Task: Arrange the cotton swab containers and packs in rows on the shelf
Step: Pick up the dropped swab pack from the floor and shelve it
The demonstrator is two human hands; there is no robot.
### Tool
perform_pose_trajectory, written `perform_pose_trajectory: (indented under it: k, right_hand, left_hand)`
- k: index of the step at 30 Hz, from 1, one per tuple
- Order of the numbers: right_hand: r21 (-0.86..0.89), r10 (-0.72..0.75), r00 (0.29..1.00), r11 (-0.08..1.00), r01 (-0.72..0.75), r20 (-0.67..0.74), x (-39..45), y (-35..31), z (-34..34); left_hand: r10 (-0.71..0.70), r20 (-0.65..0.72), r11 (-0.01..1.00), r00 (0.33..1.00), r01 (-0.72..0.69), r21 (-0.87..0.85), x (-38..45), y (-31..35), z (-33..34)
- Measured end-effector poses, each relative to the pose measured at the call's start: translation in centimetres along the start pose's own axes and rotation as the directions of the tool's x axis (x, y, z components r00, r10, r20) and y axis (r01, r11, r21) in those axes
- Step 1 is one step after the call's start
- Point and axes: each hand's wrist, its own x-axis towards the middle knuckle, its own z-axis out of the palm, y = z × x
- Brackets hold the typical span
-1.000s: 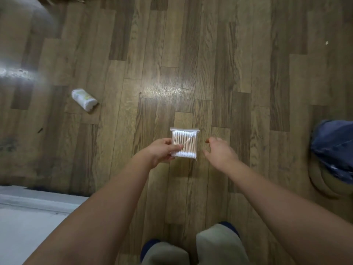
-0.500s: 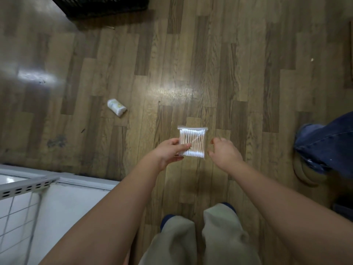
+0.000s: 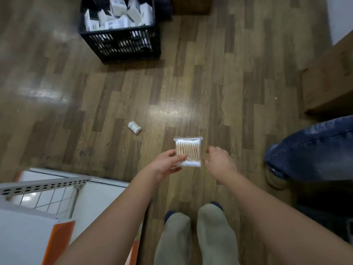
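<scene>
A clear flat pack of cotton swabs [image 3: 189, 150] with wooden sticks hangs above the wooden floor at mid-frame. My left hand [image 3: 165, 164] pinches its left edge between thumb and fingers. My right hand [image 3: 218, 161] hovers just to the right of the pack with loosely curled fingers, holding nothing. A small white round cotton swab container [image 3: 134, 127] lies on its side on the floor, up and left of the pack. The white shelf [image 3: 44, 185] with a perforated rail and wire grid fills the lower left.
A black plastic crate [image 3: 122, 44] full of white boxes stands at the top. A brown cardboard box [image 3: 328, 81] is at the right. Another person's jeans leg and shoe [image 3: 309, 150] are at right. My own feet [image 3: 193, 236] are below.
The view has tilted up and back: the crate, cardboard box and more of the shelf have come into sight. My hands and the pack keep the same pose.
</scene>
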Motion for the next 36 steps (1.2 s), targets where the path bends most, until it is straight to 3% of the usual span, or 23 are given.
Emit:
perform_pose_trajectory:
  k: [13, 20, 27, 31, 36]
  right_hand:
    - [0.044, -0.06, 0.992, 0.997, 0.065, -0.113, -12.1, -2.4, -11.9]
    - [0.162, -0.067, 0.967, 0.981, 0.109, -0.244, -16.5, -4.1, -17.9]
    - [0.208, -0.151, 0.921, 0.949, 0.236, -0.358, -19.2, -5.7, -21.6]
    - [0.456, -0.151, 0.9, 0.82, 0.345, -0.409, -20.7, -7.0, -23.1]
    - [0.781, -0.168, 0.948, 0.539, 0.317, -0.269, -21.4, -8.4, -23.6]
  left_hand:
    - [0.098, -0.012, 0.975, 0.995, -0.099, -0.198, -15.0, 5.3, 3.4]
    - [0.269, -0.039, 0.87, 0.962, -0.26, -0.419, -21.6, 8.5, 4.6]
    - [0.362, -0.079, 0.846, 0.929, -0.363, -0.39, -25.7, 10.4, 5.5]
    - [0.418, -0.092, 0.826, 0.904, -0.42, -0.376, -27.0, 11.2, 6.3]
    - [0.46, -0.047, 0.805, 0.886, -0.439, -0.399, -28.4, 11.7, 7.4]
